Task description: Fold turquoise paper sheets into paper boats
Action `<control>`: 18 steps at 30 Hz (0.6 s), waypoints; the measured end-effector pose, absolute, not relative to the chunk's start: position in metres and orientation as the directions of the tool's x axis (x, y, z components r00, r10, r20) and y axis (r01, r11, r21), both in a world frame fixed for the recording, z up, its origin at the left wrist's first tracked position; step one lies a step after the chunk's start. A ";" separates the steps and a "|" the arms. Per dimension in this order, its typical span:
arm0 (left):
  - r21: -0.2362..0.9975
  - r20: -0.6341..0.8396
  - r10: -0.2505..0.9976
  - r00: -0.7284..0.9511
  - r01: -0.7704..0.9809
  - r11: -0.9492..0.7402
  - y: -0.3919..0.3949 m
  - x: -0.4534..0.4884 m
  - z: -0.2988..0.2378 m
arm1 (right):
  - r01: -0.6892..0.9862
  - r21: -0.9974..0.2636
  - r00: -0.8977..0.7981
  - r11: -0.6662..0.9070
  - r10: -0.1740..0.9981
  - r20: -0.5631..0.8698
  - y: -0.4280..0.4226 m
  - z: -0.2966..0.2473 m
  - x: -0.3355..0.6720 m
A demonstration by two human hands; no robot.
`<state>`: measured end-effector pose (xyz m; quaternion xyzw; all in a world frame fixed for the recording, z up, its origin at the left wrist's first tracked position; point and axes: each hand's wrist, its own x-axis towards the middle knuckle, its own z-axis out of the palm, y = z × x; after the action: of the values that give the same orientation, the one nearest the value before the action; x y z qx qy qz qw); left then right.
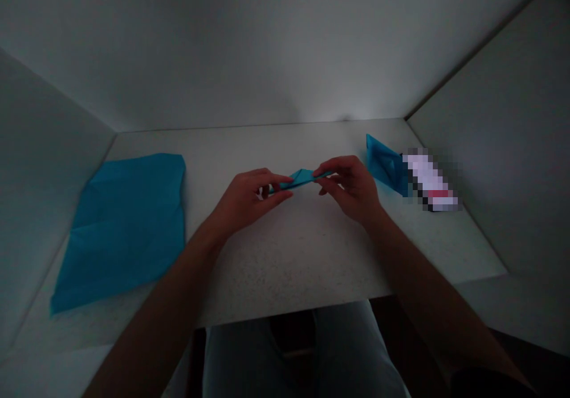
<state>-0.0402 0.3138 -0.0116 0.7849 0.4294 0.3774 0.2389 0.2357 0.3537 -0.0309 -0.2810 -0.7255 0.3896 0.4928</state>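
A small folded piece of blue paper [303, 177] is held just above the middle of the white table, long and narrow with a raised peak at its centre. My left hand [252, 195] pinches its left end between thumb and fingers. At the other end, the thumb and fingertips of my right hand [351, 185] are closed on the paper. The fingers hide both ends in part, and the finer creases are too dim to make out.
A large creased sheet of blue paper [129, 226] lies at the left. Toward the right stands a folded blue paper shape [386, 165], against a blurred-out phone-like object [430, 178]. White walls enclose the table [285, 267] at the back and sides. My legs are below its front edge.
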 end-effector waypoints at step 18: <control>0.922 0.078 0.925 0.372 0.327 -0.209 0.308 -0.011 -0.036 | 0.132 -0.919 -0.599 0.373 0.768 0.226 0.348 -0.046 0.223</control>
<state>-0.0112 0.3082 -0.0358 0.7002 0.4471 0.3380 0.4423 0.2228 0.3477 -0.0458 -0.2969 -0.7577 0.4748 0.3350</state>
